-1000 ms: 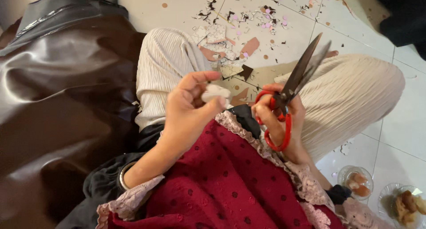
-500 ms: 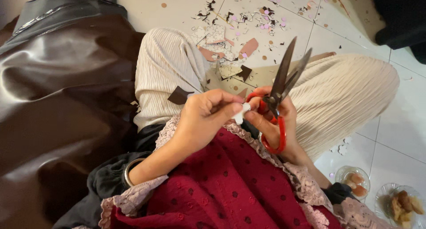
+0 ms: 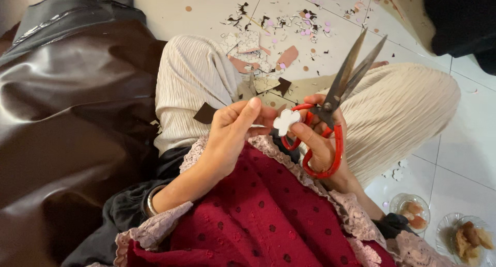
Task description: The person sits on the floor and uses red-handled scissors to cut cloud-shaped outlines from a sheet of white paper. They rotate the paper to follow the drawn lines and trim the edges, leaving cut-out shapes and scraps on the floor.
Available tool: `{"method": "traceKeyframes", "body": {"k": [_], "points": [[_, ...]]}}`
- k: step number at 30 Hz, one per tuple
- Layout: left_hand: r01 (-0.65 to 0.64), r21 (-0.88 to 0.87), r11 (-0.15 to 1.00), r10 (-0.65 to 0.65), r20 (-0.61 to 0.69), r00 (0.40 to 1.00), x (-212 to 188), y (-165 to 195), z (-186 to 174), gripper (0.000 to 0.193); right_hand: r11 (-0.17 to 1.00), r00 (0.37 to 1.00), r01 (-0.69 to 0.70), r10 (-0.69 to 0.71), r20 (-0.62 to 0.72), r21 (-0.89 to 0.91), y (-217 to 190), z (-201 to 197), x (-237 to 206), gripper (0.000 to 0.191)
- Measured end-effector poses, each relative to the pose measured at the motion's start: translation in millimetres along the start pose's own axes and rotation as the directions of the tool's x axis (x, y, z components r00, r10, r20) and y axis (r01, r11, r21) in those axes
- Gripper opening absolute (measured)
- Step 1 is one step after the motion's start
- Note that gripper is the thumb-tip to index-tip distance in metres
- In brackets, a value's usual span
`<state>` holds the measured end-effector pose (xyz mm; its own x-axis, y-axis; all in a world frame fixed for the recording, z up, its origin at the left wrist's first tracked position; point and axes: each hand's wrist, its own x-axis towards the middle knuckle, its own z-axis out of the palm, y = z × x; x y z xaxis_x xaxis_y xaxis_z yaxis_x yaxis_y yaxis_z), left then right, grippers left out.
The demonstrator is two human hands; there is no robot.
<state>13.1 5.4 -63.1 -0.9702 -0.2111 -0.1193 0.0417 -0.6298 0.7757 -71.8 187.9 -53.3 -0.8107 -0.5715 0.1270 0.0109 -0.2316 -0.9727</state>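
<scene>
Two hands meet over your lap, above the dark red dotted cloth (image 3: 268, 220) with its pale lace edge.

Your left hand (image 3: 232, 135) pinches a small white flower-shaped cutout (image 3: 285, 121) between thumb and fingertips. The cutout sits just beside the pivot of the scissors, touching or nearly touching your right fingers; which, you cannot tell from this angle.

Your right hand (image 3: 323, 143) is closed through the red loops of the scissors (image 3: 336, 109). Long dark blades point up and away from you, slightly parted at the tips. No material lies between the blades.

Your knees, in cream ribbed trousers (image 3: 191, 86), spread to either side of the hands. A dark brown scrap (image 3: 205, 113) rests on the left thigh.

White floor tiles (image 3: 460, 138) beyond the knees carry a scatter of paper scraps (image 3: 274, 34): white, pink, lilac and dark bits, some of them flower shapes, well apart from the hands.

Dark glossy sheeting (image 3: 67, 117) fills the left side, against your left leg.

At lower right, two small glass bowls (image 3: 411, 212) stand on the tile with brownish food in them, near your right elbow.
</scene>
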Motion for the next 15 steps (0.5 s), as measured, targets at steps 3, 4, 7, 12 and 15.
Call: {"method": "traceKeyframes", "body": {"k": [3,4,7,12,15], "points": [[-0.039,0.123,0.992,0.033,0.05,0.998,-3,-3,4,0.022,0.999,0.999,-0.037,0.037,-0.019,-0.004,-1,0,0,0.046],[-0.067,0.179,0.982,0.055,0.07,0.996,-5,-5,6,0.02,0.998,0.998,-0.057,0.056,-0.025,-0.019,-2,0,-1,0.045],[-0.131,0.103,0.986,0.129,0.025,0.991,0,-3,8,0.017,0.996,0.997,-0.03,0.036,0.07,-0.083,-3,1,-2,0.042],[-0.083,-0.056,0.995,0.079,-0.067,0.995,-5,14,3,0.017,0.999,0.981,-0.015,0.021,0.194,-0.035,-4,2,-5,0.052],[-0.108,-0.072,0.992,0.104,-0.066,0.992,-13,29,1,0.021,0.985,0.942,0.012,0.046,0.331,-0.17,-6,2,-4,0.059]]}}
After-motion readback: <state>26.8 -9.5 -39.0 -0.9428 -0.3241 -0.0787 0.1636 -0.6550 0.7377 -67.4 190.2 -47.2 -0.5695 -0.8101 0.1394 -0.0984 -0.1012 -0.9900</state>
